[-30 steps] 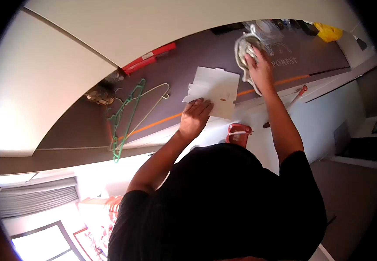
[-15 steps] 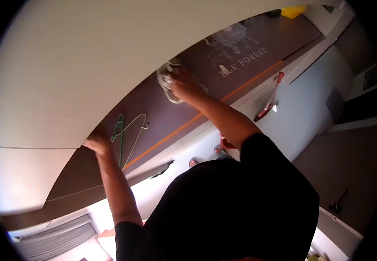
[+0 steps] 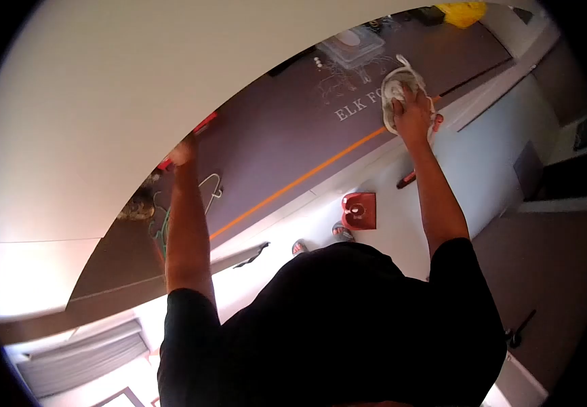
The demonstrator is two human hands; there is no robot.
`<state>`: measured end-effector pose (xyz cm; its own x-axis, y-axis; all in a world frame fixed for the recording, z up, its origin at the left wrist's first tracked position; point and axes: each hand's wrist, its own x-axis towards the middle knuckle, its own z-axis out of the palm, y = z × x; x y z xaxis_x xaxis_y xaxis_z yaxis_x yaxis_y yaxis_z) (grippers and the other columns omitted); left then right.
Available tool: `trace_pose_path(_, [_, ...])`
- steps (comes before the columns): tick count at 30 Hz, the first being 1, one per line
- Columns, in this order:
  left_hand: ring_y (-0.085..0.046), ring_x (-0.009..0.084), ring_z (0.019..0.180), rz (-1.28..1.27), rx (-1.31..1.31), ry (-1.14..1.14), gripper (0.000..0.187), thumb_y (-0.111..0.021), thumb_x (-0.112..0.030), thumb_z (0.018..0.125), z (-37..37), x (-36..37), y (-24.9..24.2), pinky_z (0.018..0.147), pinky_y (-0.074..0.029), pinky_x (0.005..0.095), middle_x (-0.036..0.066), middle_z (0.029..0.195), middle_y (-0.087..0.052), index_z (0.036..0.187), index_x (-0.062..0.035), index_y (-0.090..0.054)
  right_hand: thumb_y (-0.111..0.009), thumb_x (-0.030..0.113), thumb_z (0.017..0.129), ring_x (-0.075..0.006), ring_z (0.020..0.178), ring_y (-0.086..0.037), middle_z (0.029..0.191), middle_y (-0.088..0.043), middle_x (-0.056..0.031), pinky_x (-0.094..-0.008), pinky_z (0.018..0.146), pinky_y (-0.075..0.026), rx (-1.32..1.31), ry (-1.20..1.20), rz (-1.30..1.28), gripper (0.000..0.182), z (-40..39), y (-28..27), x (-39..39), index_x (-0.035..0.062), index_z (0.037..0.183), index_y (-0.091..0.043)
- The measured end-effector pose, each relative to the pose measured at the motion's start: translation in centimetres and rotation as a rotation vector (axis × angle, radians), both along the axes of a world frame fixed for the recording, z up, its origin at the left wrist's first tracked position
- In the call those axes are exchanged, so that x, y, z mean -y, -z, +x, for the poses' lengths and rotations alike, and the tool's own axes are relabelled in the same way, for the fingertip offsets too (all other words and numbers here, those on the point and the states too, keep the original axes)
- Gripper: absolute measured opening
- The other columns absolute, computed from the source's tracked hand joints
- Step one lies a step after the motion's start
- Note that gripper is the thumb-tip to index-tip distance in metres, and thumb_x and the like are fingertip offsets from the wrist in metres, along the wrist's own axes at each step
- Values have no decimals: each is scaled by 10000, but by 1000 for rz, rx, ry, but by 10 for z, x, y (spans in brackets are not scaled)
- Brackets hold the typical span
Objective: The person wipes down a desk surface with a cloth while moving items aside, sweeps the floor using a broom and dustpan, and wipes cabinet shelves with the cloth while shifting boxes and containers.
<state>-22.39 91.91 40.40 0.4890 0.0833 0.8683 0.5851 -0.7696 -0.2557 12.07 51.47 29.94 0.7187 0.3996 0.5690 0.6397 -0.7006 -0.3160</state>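
Observation:
My right hand is pressed on a bunched whitish cloth, fingers bent over it. The cloth lies on the dark table mat, over part of its "ELK FOREST" lettering and near the orange stripe. My left hand is at the far left of the mat, its fingertips partly hidden by the large pale surface that fills the upper left. A long red object shows on both sides of this hand, which appears closed on it. Nearer to me, hangers lie partly behind my left forearm.
A clear plastic box and a yellow bag sit along the far side of the mat. On the floor by my feet is a red dustpan; a red-handled tool lies partly behind my right forearm.
My right hand has slid the cloth to the right across the lettering. My left hand has moved up and right, with the red object now showing beside it. The dustpan is now uncovered.

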Motion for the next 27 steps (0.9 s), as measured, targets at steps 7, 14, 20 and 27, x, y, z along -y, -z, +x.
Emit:
trace_pose_path(7, [-602,314,1235,-279,-88,-161,522,-545,-24,833,31,-29,12,1050,-447,484,116,1357,-636,1336,-121,-645,-752,274,859,-405,1139,-546,1268,-559,-219,-501,956,-482,65,29,59,528,3,7,-3,131,1343,-598])
trace_pose_path(14, [-474,363,1374,-542,-565,-352,640,-627,-120,850,-42,-89,78,1156,-368,395,207,1445,-540,1468,-43,-483,-756,286,848,-398,1150,-546,1254,-566,-205,-490,985,-466,8,63,109,540,3,13,-8,164,1349,-597])
trace_pose_path(20, [-323,530,1413,-531,-401,-424,875,-658,-240,838,-36,-26,35,1161,-285,601,316,1587,-245,1572,-22,-235,-773,227,807,-400,1111,-552,1195,-582,-189,-482,984,-466,52,74,195,564,1,11,-6,147,1339,-604])
trace_pose_path(27, [-350,455,1417,-502,-466,-113,695,-615,-242,894,50,34,63,1158,-329,534,282,1538,-359,1511,-23,-380,-761,244,840,-410,1164,-534,1275,-547,-208,-497,989,-457,12,89,118,576,0,12,-5,145,1377,-579])
